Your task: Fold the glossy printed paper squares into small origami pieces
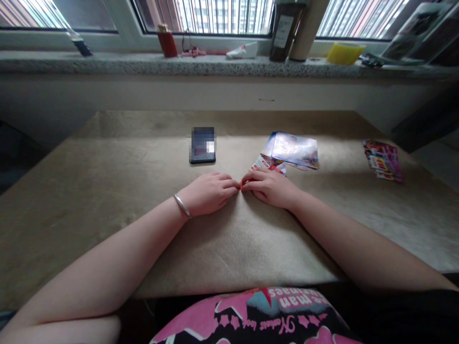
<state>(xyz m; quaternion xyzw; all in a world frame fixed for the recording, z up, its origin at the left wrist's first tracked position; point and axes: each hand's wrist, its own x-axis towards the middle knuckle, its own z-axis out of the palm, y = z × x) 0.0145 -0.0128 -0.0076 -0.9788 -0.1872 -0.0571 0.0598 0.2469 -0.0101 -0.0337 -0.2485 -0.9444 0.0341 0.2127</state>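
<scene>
Printed cloth (258, 315) lies before left hand (211, 192) and right hand (271, 188), grip pinched on a red piece (240, 185) — jar (286, 34) behind, contents unclear.

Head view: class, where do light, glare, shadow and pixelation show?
Head view: bright light at the window; glare on the glossy sheet. Same head view: soft shadows on the table beside the left hand and right hand; coarse pixel blocks over the dark device, hiding its detail.
</scene>
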